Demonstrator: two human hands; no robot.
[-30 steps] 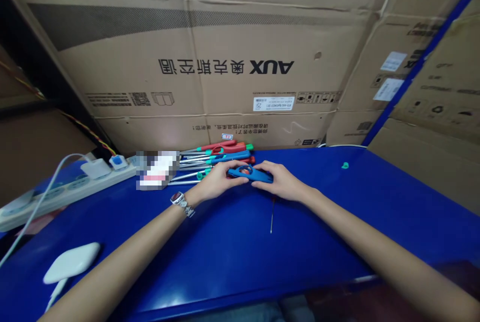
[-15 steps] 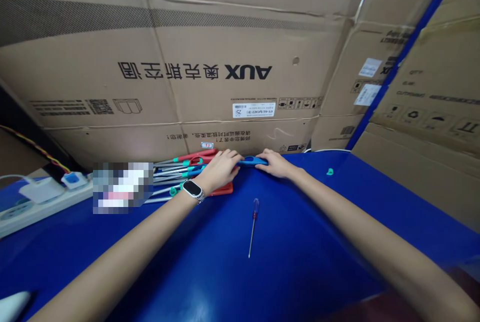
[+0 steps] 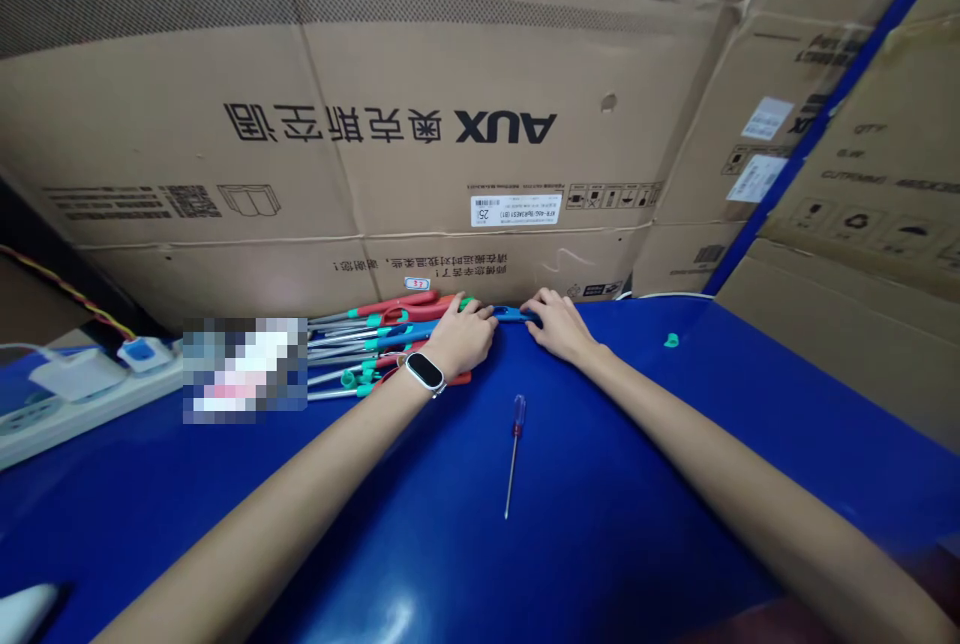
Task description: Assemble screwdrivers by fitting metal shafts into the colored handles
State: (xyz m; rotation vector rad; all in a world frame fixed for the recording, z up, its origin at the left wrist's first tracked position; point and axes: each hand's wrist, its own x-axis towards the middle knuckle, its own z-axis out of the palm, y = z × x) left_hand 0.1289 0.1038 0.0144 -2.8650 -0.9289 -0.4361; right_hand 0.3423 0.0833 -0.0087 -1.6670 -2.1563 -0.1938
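A blue long-necked lighter (image 3: 512,314) lies at the back of the blue table, along the foot of the cardboard. My right hand (image 3: 559,326) has its fingers closed on the right end of this lighter. Wearing a smartwatch, my left hand (image 3: 465,336) is closed over the lighter's left part and hides it. To the left, several more lighters (image 3: 397,312) with red or blue handles, green collars and metal necks lie in a pile, partly behind my left hand. A small screwdriver (image 3: 515,449) with a clear handle rests on the table in front of my hands.
Tall cardboard (image 3: 390,54) walls the back, and more cardboard (image 3: 862,324) stands on the right. A power strip (image 3: 97,414) with plugs is at the left. A small green plastic piece (image 3: 671,340) lies to the right. A white object (image 3: 26,614) shows at the lower left.
My left hand has shifted slightly to the right, uncovering more of the lighter pile. My right hand stays at the blue lighter's end. The view has moved a little.
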